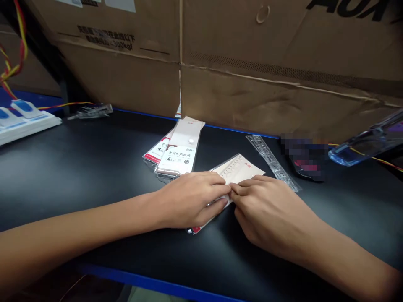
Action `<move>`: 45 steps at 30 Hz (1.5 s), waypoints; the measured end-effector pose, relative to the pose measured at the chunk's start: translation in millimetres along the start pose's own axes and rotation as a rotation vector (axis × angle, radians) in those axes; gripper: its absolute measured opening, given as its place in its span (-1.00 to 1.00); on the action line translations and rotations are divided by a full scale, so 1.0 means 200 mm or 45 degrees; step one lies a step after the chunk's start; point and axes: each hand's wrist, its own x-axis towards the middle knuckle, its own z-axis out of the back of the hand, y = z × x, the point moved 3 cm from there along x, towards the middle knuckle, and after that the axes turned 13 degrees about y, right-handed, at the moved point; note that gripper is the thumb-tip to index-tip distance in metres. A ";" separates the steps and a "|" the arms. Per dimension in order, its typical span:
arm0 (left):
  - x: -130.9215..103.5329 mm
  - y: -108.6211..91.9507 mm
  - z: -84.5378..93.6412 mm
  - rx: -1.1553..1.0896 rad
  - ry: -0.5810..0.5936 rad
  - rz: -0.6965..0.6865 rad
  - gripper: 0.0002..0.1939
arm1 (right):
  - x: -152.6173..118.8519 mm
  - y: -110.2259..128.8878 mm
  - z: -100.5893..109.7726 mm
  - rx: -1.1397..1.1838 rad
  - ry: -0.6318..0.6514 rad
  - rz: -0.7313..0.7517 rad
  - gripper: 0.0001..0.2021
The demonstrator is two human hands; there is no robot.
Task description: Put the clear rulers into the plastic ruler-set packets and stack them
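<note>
A flat ruler-set packet (250, 168) in clear plastic lies slanted on the black table in front of me, and a ruler scale shows through near its top. My left hand (198, 199) covers its lower left part, with fingers closed on it. At the packet's right edge, my right hand (267, 205) has its fingers pinched together, fingertips touching those of the left. Both hands hide the packet's middle. Just beyond the left hand, more packaged ruler sets (181, 147) lie overlapped. Clear rulers (273, 163) rest beyond the right hand.
Large cardboard boxes (239, 100) stand along the table's back edge. A white power strip (28, 123) with plugs is at the left, near some crumpled clear plastic (91, 111). At the right are a dark, partly blurred-out object (304, 157) and a clear bottle (355, 147).
</note>
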 end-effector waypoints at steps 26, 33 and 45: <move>-0.06 0.01 0.03 0.108 0.118 0.091 -0.29 | -0.17 -0.65 -0.18 0.561 -0.488 -1.023 -0.77; -0.06 0.03 0.01 0.179 0.085 0.121 -0.30 | -0.21 -0.59 -0.08 0.372 -0.883 -0.960 -0.81; -0.04 0.09 0.03 0.336 -0.114 0.291 -0.47 | -0.10 -0.38 -0.13 0.542 -0.626 -0.591 -0.85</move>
